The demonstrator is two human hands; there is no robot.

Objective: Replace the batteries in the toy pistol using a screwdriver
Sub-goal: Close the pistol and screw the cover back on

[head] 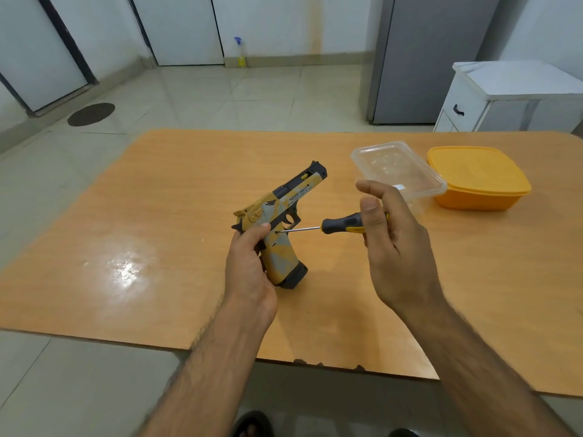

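A yellow and grey toy pistol is held above the orange table, barrel pointing away and up to the right. My left hand grips its handle from the left, thumb on the side. My right hand holds a screwdriver by its black and yellow handle. The thin metal shaft runs left, and its tip sits in a screw hole on the pistol's side just above the grip.
A clear plastic container and an orange lidded box stand at the table's far right. A white cabinet and a grey fridge are behind the table. A spray bottle stands on the floor by the wall.
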